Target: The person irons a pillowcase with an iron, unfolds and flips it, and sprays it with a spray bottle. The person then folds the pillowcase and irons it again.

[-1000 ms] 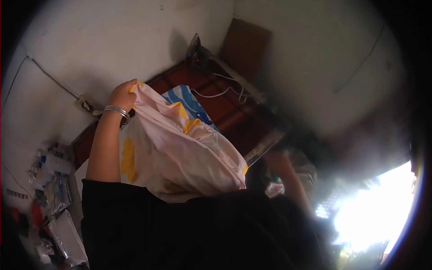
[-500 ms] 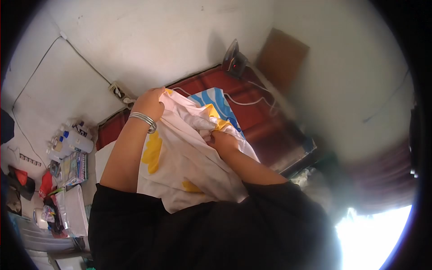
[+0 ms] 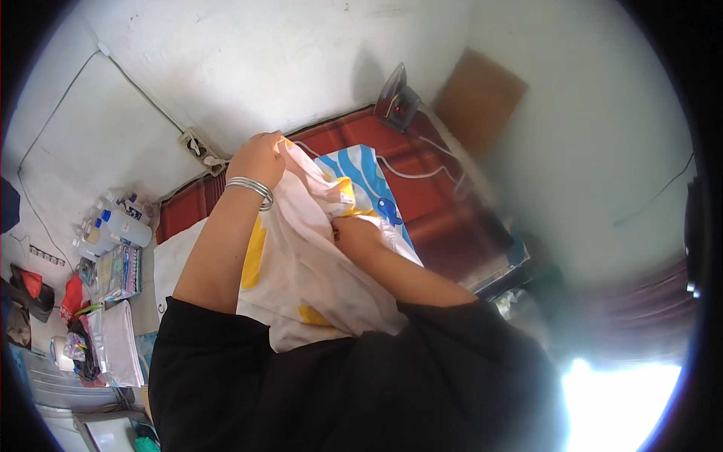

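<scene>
A pale pink and white cloth with yellow patches [image 3: 301, 256] hangs in loose folds in front of my body. My left hand [image 3: 258, 158], with silver bangles at the wrist, is closed on its upper left edge and holds it raised. My right hand [image 3: 354, 232] is closed on the cloth's folds near the middle, its fingertips partly hidden. Beneath and behind the cloth lies a blue and white patterned fabric [image 3: 360, 169] on the red plaid table cover [image 3: 444, 203].
An iron [image 3: 397, 104] stands upright at the table's far corner, its white cord [image 3: 414, 175] running over the cover. A wall socket [image 3: 197, 147] holds plugs. Bottles [image 3: 124, 226] and stacked packets [image 3: 117, 273] sit on the left. A brown board [image 3: 480, 98] leans in the corner.
My right hand has come from the right, beyond the table edge, to the middle of the cloth and gripped it. My left hand still holds the cloth's edge. The view has shifted.
</scene>
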The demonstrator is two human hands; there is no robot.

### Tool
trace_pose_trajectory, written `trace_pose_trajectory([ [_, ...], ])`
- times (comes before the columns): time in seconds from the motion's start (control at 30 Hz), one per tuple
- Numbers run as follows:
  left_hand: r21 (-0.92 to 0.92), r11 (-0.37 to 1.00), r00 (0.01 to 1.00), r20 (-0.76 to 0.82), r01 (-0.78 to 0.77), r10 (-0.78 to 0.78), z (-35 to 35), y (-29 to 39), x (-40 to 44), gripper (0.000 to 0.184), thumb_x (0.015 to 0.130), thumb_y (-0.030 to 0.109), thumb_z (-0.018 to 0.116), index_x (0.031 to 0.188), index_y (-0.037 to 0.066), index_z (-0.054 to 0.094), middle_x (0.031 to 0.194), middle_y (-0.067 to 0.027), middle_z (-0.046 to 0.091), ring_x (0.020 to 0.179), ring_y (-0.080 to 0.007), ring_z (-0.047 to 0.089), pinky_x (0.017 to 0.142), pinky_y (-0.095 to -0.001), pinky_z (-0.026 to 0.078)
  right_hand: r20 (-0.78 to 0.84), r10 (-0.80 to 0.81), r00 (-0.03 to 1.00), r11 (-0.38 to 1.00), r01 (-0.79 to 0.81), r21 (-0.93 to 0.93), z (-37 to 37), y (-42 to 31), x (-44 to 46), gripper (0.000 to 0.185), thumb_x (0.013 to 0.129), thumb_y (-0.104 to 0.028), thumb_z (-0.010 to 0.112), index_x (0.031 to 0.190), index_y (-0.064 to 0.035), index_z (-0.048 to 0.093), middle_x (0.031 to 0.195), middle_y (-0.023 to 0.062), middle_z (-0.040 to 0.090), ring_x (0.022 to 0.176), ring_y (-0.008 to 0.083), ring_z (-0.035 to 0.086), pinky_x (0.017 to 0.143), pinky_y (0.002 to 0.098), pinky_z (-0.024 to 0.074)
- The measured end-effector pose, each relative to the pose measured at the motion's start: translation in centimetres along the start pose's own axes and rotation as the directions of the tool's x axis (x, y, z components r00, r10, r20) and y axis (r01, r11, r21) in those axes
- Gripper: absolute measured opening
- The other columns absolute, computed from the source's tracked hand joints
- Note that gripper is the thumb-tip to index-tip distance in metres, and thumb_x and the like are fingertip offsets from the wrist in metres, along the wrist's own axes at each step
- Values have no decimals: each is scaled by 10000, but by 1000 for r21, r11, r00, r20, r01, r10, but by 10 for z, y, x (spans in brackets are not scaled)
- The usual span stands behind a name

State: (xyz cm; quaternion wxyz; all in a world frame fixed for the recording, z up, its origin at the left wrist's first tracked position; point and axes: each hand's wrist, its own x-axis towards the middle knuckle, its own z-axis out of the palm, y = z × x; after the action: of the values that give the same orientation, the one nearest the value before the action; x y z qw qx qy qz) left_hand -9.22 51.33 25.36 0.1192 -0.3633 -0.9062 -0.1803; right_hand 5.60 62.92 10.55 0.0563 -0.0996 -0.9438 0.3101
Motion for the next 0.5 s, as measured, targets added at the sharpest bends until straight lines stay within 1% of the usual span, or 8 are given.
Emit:
trace_pose_trajectory([
  [0.07,215,977,997,-71,4,11,2,5,2,297,781,139,536,1055,46,601,1101,-148,593,1014,-288,586,854,-394,486,-6,-152,988,982,151,112,-4,-10,-11,175,743,-215,580,871,-129,662,824,112,654,807,305,622,696,400,481],
  [0.13,346,938,1000,4,12,-14,6,1,13,242,789,163,544,1001,61,601,1053,-132,599,961,-289,605,800,-401,503,-17,-404,915,879,393,270,8,-11,-16,235,727,-246,618,909,-107,674,786,129,644,795,319,615,710,392,477],
  [0.17,475,880,996,72,9,-49,8,1,18,193,797,187,552,947,76,601,1005,-115,606,909,-289,623,745,-408,520,-20,-395,919,881,385,274,10,-8,-19,235,727,-246,618,909,-107,674,786,129,644,795,319,615,710,392,477],
  [0.23,490,872,996,77,-4,-39,9,3,23,180,810,218,554,941,98,583,982,-104,595,899,-291,611,743,-419,508,377,-349,858,809,73,583,-5,-18,-26,288,714,-232,639,945,-64,672,777,143,632,787,326,611,726,394,476],
  [0.27,503,864,997,71,-4,-37,7,4,27,172,823,250,555,935,119,565,960,-93,584,888,-292,599,741,-431,496,373,-350,860,806,73,587,-8,-20,-25,288,714,-232,639,945,-64,672,777,143,632,787,326,611,726,394,476],
  [0.37,506,862,998,-55,29,-1,-1,13,37,172,847,219,516,976,130,588,983,-103,602,877,-285,632,711,-409,521,415,-284,864,832,7,555,-13,-33,-22,248,739,-168,609,936,-29,664,833,156,639,820,326,618,751,397,482],
  [0.43,483,874,997,-63,60,-34,-8,18,46,180,859,228,507,990,132,584,993,-109,599,895,-282,628,723,-408,518,59,-191,980,982,191,0,-20,-51,-25,210,778,-128,563,939,-36,661,908,171,643,874,339,618,774,397,486],
  [0.5,455,883,994,-35,111,-107,-9,17,63,197,895,242,462,1010,132,579,1036,-120,588,948,-279,613,758,-403,509,172,-272,947,961,277,-1,-33,-65,-32,199,792,-127,538,925,-38,656,925,177,642,880,351,614,771,405,486],
])
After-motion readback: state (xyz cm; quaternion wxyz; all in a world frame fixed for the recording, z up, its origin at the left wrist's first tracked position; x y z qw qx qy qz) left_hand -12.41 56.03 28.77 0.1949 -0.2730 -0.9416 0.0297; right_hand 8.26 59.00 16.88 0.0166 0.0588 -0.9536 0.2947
